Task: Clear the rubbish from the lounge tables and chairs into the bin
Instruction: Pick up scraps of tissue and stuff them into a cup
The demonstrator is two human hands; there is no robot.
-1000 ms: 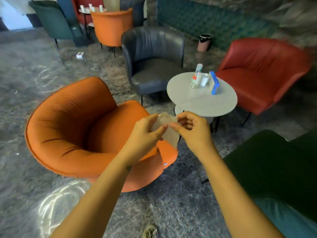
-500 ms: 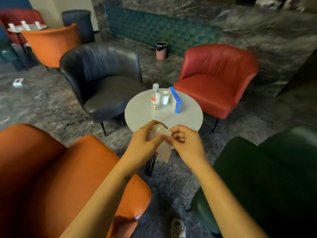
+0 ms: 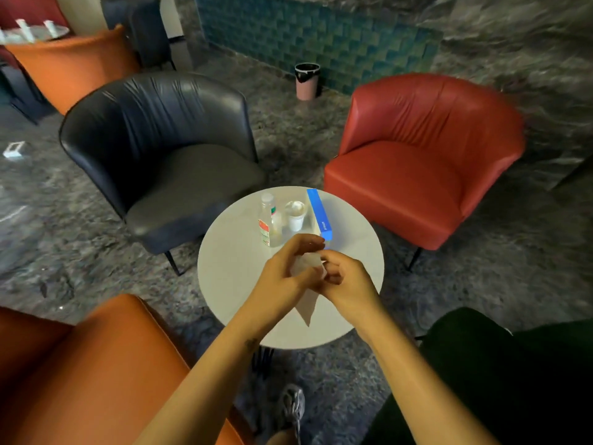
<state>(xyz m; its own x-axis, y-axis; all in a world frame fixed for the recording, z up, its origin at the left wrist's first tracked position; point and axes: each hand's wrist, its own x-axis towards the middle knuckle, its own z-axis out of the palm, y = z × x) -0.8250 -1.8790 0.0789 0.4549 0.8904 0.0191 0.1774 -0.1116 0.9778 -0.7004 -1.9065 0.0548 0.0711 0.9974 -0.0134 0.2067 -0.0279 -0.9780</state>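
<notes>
My left hand [image 3: 282, 271] and my right hand [image 3: 345, 279] are both closed on a crumpled pale tissue [image 3: 307, 305], held over the round white table [image 3: 231, 271]. A corner of the tissue hangs down between my wrists. On the table's far side stand a clear plastic bottle [image 3: 269, 224] with a red label, a white paper cup [image 3: 295, 214] and a blue and white box [image 3: 319, 215]. A pink bin [image 3: 307, 81] with a black liner stands on the floor by the teal wall, behind the chairs.
Around the table stand a black armchair [image 3: 160, 146], a red armchair [image 3: 420, 162], an orange armchair [image 3: 80, 374] at near left and a dark green one [image 3: 500, 380] at near right. A small white item [image 3: 13, 150] lies on the floor at far left. Another table [image 3: 32, 33] with cups stands far left.
The view has swung right from the orange armchair and closer to the white table. My hands have kept crumpling the tissue and now hover over the tabletop.
</notes>
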